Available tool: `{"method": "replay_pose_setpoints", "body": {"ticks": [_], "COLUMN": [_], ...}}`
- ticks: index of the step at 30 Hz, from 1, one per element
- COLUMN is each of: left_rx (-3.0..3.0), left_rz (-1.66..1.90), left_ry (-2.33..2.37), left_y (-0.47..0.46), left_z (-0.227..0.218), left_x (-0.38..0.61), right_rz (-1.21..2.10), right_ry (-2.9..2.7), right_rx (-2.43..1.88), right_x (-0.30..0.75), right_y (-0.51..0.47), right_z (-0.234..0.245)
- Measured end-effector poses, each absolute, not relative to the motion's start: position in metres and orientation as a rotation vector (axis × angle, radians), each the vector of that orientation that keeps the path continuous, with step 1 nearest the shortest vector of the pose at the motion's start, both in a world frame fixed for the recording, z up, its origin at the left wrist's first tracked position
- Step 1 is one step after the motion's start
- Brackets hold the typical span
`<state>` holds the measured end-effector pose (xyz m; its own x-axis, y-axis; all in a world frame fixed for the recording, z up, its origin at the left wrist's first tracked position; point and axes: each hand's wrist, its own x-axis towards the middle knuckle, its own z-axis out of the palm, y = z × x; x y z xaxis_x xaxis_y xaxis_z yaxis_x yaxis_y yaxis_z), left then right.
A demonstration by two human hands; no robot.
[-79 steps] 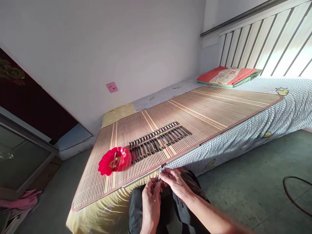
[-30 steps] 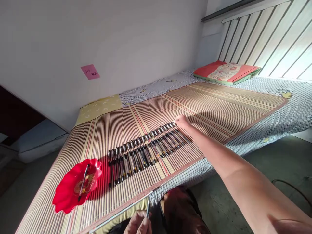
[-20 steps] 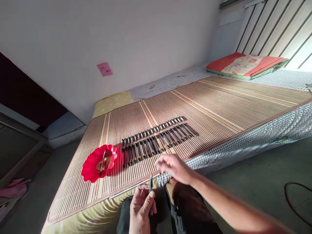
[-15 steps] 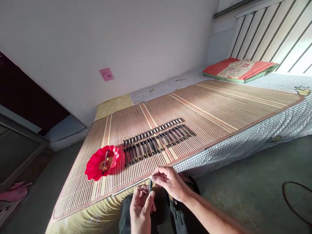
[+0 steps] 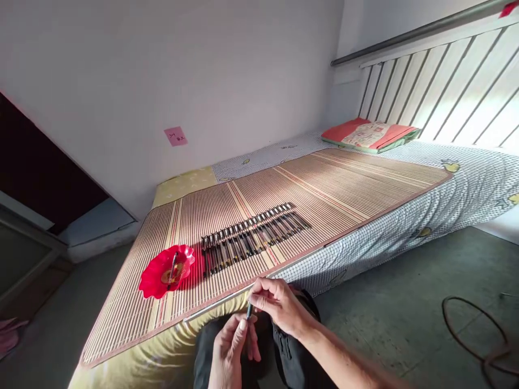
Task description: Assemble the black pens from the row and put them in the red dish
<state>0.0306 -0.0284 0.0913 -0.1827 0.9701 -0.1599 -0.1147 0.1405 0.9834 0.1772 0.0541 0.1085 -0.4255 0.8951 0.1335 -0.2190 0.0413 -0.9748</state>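
Observation:
My left hand point(image 5: 231, 351) and my right hand point(image 5: 275, 303) meet over my lap at the bed's near edge. Both are closed on one thin dark pen point(image 5: 248, 312), held upright; the left grips its lower end and the right pinches its top. On the bamboo mat point(image 5: 332, 183) lies a long row of several pens point(image 5: 251, 237), side by side. A red scalloped dish point(image 5: 165, 263) sits left of the row with one pen lying in it.
The mat covers a bed with a checked sheet point(image 5: 405, 232). A red and patterned pillow point(image 5: 367, 134) lies at the far end by slatted railing. A pink note point(image 5: 175, 135) sticks to the white wall. A dark cable loop point(image 5: 470, 329) lies on the floor at right.
My right hand reached out to the far end of the pen row, then drew back to my lap. It now pinches the top of the pen that my left hand kept holding.

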Motion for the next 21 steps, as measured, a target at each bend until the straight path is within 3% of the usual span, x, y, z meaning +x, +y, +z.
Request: {"method": "replay_pose_setpoints", "body": {"ticks": [21], "left_rx": [0.613], "left_rz": [1.125], "left_ry": [1.043], "left_y": [-0.045], "left_z": [0.103], "left_x": [0.041], "right_rz": [1.705], "right_ry": [-1.423], "right_rx": [-0.64], "right_x": [0.195], "right_y": [0.047], "right_z": [0.112]}}
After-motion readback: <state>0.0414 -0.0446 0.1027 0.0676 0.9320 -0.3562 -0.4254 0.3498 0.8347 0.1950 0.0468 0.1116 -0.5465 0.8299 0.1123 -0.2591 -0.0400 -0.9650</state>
